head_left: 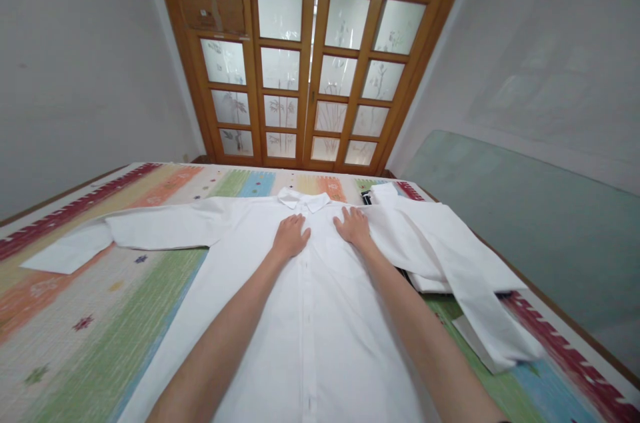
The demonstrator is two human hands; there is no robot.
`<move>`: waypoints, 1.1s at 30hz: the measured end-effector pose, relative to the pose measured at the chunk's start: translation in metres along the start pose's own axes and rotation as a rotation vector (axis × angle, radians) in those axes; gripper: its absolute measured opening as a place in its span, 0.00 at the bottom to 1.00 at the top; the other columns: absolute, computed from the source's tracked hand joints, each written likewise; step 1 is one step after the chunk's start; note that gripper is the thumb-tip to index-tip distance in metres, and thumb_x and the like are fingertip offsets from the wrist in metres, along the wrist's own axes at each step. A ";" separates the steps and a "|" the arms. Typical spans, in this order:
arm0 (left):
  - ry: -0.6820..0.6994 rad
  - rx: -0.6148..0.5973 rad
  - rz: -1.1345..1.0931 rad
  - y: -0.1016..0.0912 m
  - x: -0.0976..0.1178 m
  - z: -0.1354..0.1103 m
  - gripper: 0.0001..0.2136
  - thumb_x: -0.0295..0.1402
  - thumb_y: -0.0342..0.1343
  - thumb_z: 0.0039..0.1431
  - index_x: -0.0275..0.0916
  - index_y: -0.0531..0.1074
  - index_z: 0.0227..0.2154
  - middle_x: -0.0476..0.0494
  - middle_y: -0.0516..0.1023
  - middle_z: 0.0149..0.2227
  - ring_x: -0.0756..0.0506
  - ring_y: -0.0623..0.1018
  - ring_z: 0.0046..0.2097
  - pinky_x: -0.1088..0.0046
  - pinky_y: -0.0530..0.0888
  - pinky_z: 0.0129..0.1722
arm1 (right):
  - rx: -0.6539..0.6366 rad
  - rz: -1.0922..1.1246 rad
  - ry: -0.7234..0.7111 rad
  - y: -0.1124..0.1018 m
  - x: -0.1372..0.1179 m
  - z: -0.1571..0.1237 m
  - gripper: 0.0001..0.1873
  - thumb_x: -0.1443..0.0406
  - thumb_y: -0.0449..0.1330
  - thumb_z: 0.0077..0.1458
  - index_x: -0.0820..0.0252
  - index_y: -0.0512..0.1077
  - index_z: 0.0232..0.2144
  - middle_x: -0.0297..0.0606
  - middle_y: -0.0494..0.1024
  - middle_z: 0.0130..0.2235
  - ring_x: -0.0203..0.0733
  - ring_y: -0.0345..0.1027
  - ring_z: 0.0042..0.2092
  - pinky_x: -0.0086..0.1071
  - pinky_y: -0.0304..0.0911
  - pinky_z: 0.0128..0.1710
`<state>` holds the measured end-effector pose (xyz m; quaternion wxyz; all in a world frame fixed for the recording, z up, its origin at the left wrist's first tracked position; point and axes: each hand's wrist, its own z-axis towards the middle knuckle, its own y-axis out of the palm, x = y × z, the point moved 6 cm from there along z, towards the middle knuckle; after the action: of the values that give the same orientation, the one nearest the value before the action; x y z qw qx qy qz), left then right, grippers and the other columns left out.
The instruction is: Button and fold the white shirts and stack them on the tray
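A white long-sleeved button-up shirt (pixel 280 316) lies spread out, front side up, with its collar (pixel 303 200) at the far end. My left hand (pixel 291 235) rests on the upper chest just left of the button line, fingers extended. On the other side of the buttons, my right hand (pixel 353 226) lies on the chest below the shoulder, its fingers spread. Neither hand grips the cloth. The left sleeve (pixel 160 226) stretches out sideways, while the right sleeve (pixel 465 276) bends over a pile of folded white clothing (pixel 440 220).
Under everything is a bed with a colourful striped cover (pixel 120 303). Dark fabric (pixel 367 197) shows at the pile's edge. A pale green headboard-like panel (pixel 540 223) stands along the right wall. Wooden doors with frosted panes (pixel 283 70) are beyond the bed.
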<state>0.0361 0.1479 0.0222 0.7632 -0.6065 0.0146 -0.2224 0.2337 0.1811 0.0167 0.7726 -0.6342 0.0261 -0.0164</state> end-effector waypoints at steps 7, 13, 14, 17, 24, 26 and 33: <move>-0.006 0.012 -0.004 -0.002 0.000 0.003 0.16 0.36 0.47 0.63 0.36 0.68 0.51 0.34 0.74 0.54 0.39 0.69 0.58 0.61 0.64 0.56 | -0.091 0.007 -0.048 0.006 0.000 0.002 0.34 0.52 0.41 0.65 0.70 0.53 0.65 0.56 0.53 0.67 0.57 0.45 0.67 0.47 0.41 0.63; -0.017 0.041 0.067 -0.010 0.005 0.001 0.14 0.36 0.47 0.63 0.35 0.71 0.46 0.35 0.77 0.47 0.40 0.74 0.51 0.63 0.67 0.51 | -0.192 0.066 -0.184 -0.003 -0.018 -0.019 0.31 0.57 0.40 0.67 0.69 0.52 0.66 0.52 0.49 0.68 0.53 0.41 0.68 0.44 0.40 0.64; -0.010 0.037 0.090 -0.011 0.008 0.000 0.14 0.35 0.46 0.64 0.35 0.72 0.45 0.33 0.77 0.46 0.39 0.74 0.50 0.62 0.68 0.50 | -0.216 0.084 -0.215 -0.004 -0.022 -0.027 0.31 0.56 0.39 0.67 0.67 0.52 0.66 0.51 0.48 0.68 0.53 0.39 0.69 0.45 0.39 0.65; 0.021 0.003 0.127 -0.012 0.020 -0.007 0.15 0.28 0.42 0.64 0.32 0.74 0.41 0.29 0.78 0.42 0.38 0.76 0.49 0.60 0.69 0.48 | -0.263 0.137 -0.353 -0.010 -0.035 -0.062 0.31 0.54 0.36 0.68 0.64 0.51 0.66 0.48 0.46 0.69 0.52 0.35 0.69 0.47 0.39 0.65; 0.172 -0.058 0.103 -0.018 0.023 -0.081 0.20 0.33 0.42 0.66 0.30 0.66 0.57 0.31 0.66 0.61 0.39 0.64 0.64 0.60 0.61 0.61 | -0.168 0.179 -0.621 -0.020 -0.040 -0.161 0.32 0.52 0.38 0.68 0.63 0.51 0.67 0.44 0.46 0.69 0.51 0.33 0.70 0.49 0.39 0.66; 0.241 -0.078 0.059 -0.024 0.018 -0.121 0.23 0.36 0.41 0.67 0.33 0.62 0.60 0.34 0.63 0.63 0.38 0.60 0.65 0.55 0.60 0.63 | -0.113 0.190 -0.643 -0.023 -0.032 -0.182 0.31 0.53 0.38 0.68 0.62 0.51 0.67 0.44 0.48 0.69 0.49 0.34 0.70 0.49 0.40 0.66; 0.366 -0.097 0.034 -0.062 0.008 -0.252 0.27 0.41 0.42 0.67 0.47 0.47 0.67 0.46 0.56 0.67 0.41 0.55 0.68 0.55 0.55 0.66 | -0.079 0.222 -0.679 -0.034 -0.005 -0.230 0.29 0.55 0.41 0.68 0.55 0.48 0.68 0.39 0.48 0.69 0.46 0.35 0.70 0.49 0.41 0.67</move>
<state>-0.0503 -0.0971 0.0152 0.7213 -0.5918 0.1739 -0.3150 0.2146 -0.0504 0.0059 0.7092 -0.6260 -0.1627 0.2805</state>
